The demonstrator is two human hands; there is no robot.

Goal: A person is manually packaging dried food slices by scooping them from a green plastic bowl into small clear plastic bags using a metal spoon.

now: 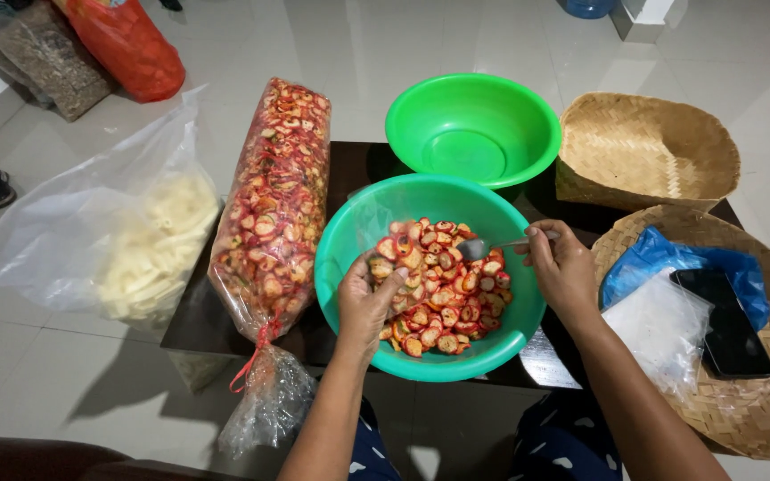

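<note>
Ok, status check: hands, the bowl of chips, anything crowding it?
Left hand pinching chips in teal bowl. Right hand holding spoon over the pile. Long chip bag against bowl's left side, empty green bowl just behind.

Two bare forearms, no sleeves visible. Left hand (365, 303) and right hand (561, 267): no rings, watch or gloves discernible. Lower body clothed in dark navy fabric (572, 441) printed with small scattered white spots, visible at both legs.

An empty green basin (473, 129), two woven baskets (643, 147), a phone (724, 322) and bagged snacks (275, 205) crowd the dark counter (354, 165).
</note>
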